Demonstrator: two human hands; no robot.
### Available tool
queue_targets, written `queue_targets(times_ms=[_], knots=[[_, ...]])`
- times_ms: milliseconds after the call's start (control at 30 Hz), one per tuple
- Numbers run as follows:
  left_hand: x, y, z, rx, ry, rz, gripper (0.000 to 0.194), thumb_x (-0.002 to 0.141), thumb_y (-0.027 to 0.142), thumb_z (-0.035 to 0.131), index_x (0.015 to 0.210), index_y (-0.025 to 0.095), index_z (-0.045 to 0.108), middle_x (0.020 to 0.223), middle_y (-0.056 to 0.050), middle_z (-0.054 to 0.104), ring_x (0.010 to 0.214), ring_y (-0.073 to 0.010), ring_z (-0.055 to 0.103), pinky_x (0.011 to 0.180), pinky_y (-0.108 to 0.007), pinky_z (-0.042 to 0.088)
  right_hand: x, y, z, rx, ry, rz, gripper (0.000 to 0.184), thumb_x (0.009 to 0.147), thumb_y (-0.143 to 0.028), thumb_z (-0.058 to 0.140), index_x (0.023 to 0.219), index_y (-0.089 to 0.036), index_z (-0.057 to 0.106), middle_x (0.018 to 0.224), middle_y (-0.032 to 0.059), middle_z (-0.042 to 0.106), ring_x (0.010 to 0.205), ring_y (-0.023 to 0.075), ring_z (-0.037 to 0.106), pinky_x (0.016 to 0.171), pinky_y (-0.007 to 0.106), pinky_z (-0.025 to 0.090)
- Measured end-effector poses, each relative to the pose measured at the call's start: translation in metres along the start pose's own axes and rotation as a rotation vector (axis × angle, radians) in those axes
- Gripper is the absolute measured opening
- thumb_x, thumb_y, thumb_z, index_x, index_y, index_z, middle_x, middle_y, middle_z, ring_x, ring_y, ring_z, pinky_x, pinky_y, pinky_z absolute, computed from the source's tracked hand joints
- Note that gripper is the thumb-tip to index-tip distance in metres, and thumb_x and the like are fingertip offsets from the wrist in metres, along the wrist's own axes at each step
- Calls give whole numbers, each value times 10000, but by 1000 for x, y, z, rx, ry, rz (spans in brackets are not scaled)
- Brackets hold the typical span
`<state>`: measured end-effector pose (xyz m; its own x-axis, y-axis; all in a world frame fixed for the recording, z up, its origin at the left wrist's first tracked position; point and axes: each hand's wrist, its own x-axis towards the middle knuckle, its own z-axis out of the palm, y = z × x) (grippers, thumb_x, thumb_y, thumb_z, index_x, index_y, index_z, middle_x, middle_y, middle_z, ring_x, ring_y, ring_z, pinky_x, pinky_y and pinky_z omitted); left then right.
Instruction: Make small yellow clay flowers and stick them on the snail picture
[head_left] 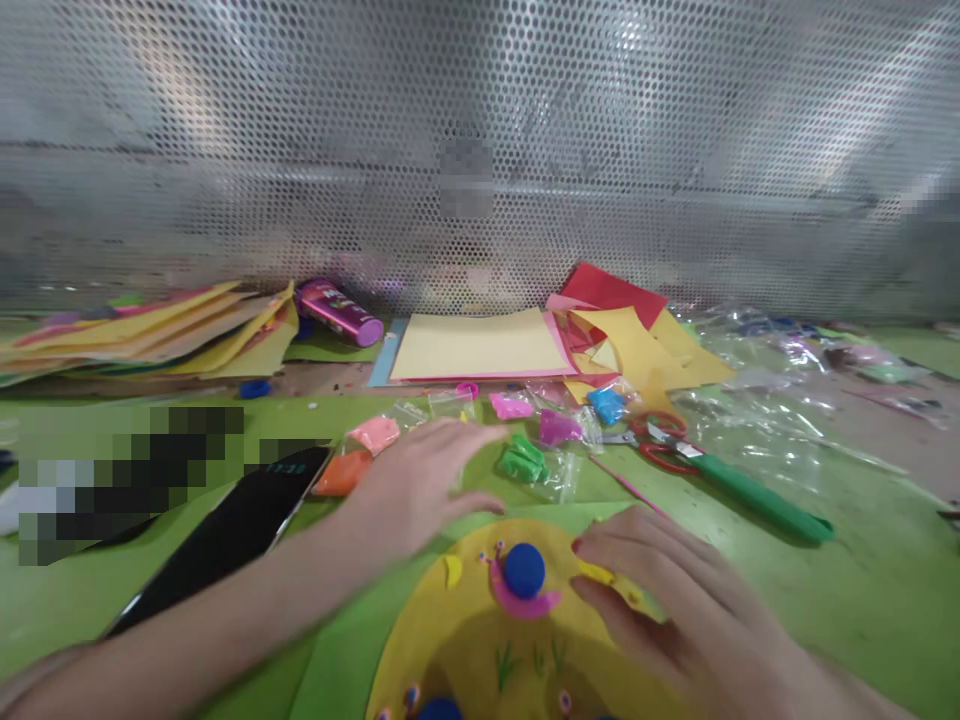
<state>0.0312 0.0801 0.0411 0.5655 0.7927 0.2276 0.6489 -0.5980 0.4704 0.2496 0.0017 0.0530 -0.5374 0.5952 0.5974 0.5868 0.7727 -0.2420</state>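
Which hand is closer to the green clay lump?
Left. The left hand is just left of the green clay lump; the right hand is farther off, lower right, over the yellow disc's right side.

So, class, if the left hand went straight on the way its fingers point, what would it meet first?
The left hand would probably meet the bright green, clay-like lump first, though its height is unclear, so it might pass over.
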Motion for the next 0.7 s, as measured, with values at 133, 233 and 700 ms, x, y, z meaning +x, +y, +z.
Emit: queue_targets(times_ms=[133, 233, 700], knots=[[17, -46, -12, 227, -78, 29, 777, 654, 450, 704, 1305, 172, 383, 1323, -140, 462, 1201, -309, 416, 979, -448, 323, -5, 9, -2, -38, 0, 14, 134, 885, -150, 515, 1014, -182, 499, 863, 33, 605, 778, 146, 578, 700, 255, 488], [21, -58, -13, 269, -44, 46, 584, 677, 471, 672, 1143, 140, 552, 1105, -143, 606, 1067, -331, 507, 923, -485, 355, -6, 13, 2, -58, -1, -2, 143, 891, -154, 500, 1031, -186, 493, 839, 33, 596, 730, 149, 574, 662, 267, 496], [-22, 38, 27, -26, 328, 512, 541, 722, 552, 594, 1063, 142, 506, 896, -45, 620, 790, -145, 597, 709, -223, 496, -5, -1, 4, 153, 7, 246, 151, 803, -122, 534, 812, -248, 617, 733, 5, 500, 641, 120, 546, 539, 199, 479]])
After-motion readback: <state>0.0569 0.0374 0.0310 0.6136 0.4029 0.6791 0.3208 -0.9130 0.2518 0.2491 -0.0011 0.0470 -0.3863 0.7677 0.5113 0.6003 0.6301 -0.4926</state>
